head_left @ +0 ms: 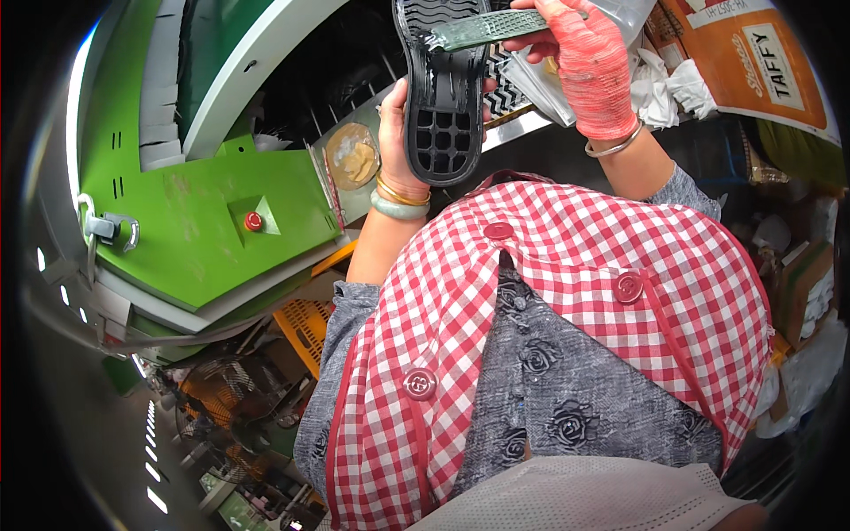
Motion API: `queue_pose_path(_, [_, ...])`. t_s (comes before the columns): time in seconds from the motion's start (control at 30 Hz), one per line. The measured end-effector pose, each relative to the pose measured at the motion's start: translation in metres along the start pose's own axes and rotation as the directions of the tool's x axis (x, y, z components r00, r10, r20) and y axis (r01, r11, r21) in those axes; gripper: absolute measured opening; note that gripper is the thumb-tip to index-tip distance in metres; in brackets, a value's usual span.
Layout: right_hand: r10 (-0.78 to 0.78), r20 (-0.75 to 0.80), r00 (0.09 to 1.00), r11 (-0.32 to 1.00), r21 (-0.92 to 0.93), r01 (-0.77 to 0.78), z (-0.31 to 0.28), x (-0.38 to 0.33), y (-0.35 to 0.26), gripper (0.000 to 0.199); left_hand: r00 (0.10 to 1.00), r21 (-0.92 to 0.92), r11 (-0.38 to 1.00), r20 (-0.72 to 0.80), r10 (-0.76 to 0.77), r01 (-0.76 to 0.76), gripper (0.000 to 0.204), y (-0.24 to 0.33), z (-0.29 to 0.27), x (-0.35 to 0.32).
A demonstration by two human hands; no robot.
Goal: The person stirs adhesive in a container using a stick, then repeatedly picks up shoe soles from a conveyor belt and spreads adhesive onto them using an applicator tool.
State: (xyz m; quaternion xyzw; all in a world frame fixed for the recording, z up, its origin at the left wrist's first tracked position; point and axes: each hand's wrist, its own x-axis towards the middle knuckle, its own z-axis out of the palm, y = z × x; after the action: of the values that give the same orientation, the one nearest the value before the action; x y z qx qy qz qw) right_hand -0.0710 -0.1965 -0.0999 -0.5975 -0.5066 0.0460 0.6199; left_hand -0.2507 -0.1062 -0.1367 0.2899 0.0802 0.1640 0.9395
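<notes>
My left hand grips a black shoe sole from beneath, its thumb along the left edge and fingertips showing at the right edge. The sole stands heel toward me, with a grid of square hollows in the heel and wavy ridges toward the far end. In a coral-red fabric wrap or glove, my right hand pinches a flat green-grey brush with a textured handle. The brush's whitish tip touches the inner face of the sole near its middle. Some fingers of my right hand are hidden behind the handle.
On the left stands a green machine panel with a red button. A round dish with yellowish lumps sits beside my left hand. Crumpled white paper and an orange box lie at the right. A yellow crate is low at left.
</notes>
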Motion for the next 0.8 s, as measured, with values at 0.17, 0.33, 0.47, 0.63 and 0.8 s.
queue_pose_path(0.17, [0.196, 0.018, 0.98, 0.946, 0.26, -0.194, -0.002, -0.002, -0.003, 0.015, 0.997, -0.039, 0.997, 0.023, -0.073, 0.074, 0.069, -0.005, 0.003, 0.0])
queue_pose_path(0.33, [0.537, 0.155, 0.829, 0.686, 0.491, -0.536, -0.004, 0.0, -0.014, 0.018, 0.997, -0.026, 0.998, -0.033, -0.063, 0.063, 0.072, -0.004, 0.002, 0.0])
queue_pose_path(0.47, [0.567, 0.142, 0.811, 0.678, 0.48, -0.558, 0.003, -0.011, -0.025, 0.019, 0.957, 0.049, 0.999, -0.29, 0.025, -0.011, 0.075, -0.002, 0.006, 0.005])
queue_pose_path(0.63, [0.622, 0.2, 0.757, 0.626, 0.453, -0.635, 0.005, -0.015, -0.038, 0.018, 0.92, 0.115, 0.987, -0.363, 0.148, -0.113, 0.067, -0.001, -0.007, 0.017])
queue_pose_path(0.8, [0.494, 0.218, 0.842, 0.706, 0.464, -0.535, 0.009, -0.027, -0.031, 0.022, 0.99, -0.237, 0.966, 0.07, 0.121, -0.101, 0.073, 0.002, 0.005, 0.022])
